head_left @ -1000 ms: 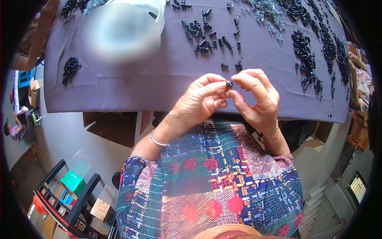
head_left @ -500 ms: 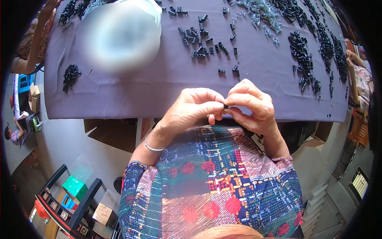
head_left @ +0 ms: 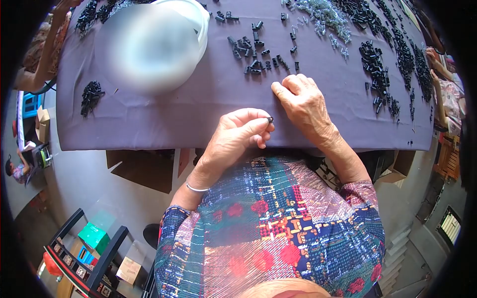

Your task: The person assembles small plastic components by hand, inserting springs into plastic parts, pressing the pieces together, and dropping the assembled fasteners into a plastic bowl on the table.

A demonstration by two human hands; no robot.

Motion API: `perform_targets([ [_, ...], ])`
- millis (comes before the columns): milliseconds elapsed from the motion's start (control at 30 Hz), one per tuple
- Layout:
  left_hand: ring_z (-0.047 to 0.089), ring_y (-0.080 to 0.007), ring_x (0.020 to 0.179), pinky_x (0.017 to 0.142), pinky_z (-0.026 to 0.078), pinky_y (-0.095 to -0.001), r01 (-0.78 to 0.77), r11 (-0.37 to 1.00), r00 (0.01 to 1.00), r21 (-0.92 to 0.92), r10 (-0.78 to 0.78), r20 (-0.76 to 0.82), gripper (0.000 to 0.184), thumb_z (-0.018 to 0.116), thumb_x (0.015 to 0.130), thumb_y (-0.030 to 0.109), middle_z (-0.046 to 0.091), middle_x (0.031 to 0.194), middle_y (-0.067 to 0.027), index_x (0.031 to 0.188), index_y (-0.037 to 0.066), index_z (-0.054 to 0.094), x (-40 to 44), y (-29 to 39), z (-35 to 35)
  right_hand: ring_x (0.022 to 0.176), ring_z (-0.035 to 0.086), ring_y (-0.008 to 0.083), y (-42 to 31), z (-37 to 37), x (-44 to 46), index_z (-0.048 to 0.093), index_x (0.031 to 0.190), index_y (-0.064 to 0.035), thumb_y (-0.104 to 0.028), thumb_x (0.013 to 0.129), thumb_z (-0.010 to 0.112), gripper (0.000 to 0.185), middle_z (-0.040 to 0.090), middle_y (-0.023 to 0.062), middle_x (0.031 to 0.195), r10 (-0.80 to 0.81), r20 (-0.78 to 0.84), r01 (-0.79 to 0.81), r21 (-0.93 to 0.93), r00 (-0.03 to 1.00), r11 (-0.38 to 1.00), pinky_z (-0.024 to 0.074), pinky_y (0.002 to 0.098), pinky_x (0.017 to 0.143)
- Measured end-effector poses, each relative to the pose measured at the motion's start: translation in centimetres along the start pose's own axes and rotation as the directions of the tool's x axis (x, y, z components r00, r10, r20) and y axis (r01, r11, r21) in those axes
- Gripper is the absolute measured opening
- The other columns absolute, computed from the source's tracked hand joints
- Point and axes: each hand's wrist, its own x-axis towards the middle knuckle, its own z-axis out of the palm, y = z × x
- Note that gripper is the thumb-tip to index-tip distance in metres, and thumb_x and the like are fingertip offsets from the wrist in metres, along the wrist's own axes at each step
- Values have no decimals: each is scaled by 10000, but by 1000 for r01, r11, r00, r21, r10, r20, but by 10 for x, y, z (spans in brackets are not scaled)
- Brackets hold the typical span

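Note:
My left hand [head_left: 241, 130] is closed, pinching a small black plastic part [head_left: 270, 119] between thumb and forefinger above the table's near edge. Its exact kind is too small to make out. Farther forward and to the right, my right hand [head_left: 304, 105] is down at the tabletop with its fingers curled together. Its fingertips are partly hidden, so anything in them cannot be seen. Just beyond it lie loose black plastic parts [head_left: 254, 68], several in a loose cluster and a few singly.
A white tub [head_left: 202, 35], partly blurred, stands on the purple tablecloth [head_left: 198, 114]. Black parts are heaped at left [head_left: 91, 98] and right [head_left: 375, 67]. Clear springs or spring-like pieces [head_left: 325, 20] lie at the back. Another person's arm [head_left: 439, 69] is at the right edge.
My hands have come apart. The right has moved forward to the tabletop, over the spot where two small black parts lay; the left keeps its black part.

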Motion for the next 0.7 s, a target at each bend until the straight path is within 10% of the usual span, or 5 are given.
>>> perform_targets([
  [200, 600, -93, 725, 651, 509, -232, -2, 1000, 1000, 9, 2, -23, 170, 655, 929, 160, 662, 909, -56, 1038, 29, 641, 2, 0, 3, 711, 603, 263, 1, -6, 0, 601, 900, -44, 3, 770, 623, 140, 563, 72, 789, 188, -38, -163, 349, 981, 923, 503, 365, 622],
  [367, 598, -92, 723, 653, 510, -232, -19, 1000, 999, 19, 20, -30, 173, 654, 930, 160, 664, 915, -56, 1042, 29, 644, 2, -1, 5, 734, 575, 54, -2, -27, -5, 631, 952, -20, 58, 818, 634, 155, 612, 9, 840, 435, 223, -428, 778, 872, 460, 490, 222, 660],
  [700, 616, -111, 781, 673, 514, -242, -103, 991, 993, 89, 108, -52, 182, 647, 934, 138, 681, 927, -83, 1051, -2, 648, 7, -1, 21, 827, 617, 83, -9, -47, -23, 635, 997, 20, 31, 871, 668, 131, 630, 20, 902, 441, 387, -417, 908, 810, -31, 526, 222, 720],
])
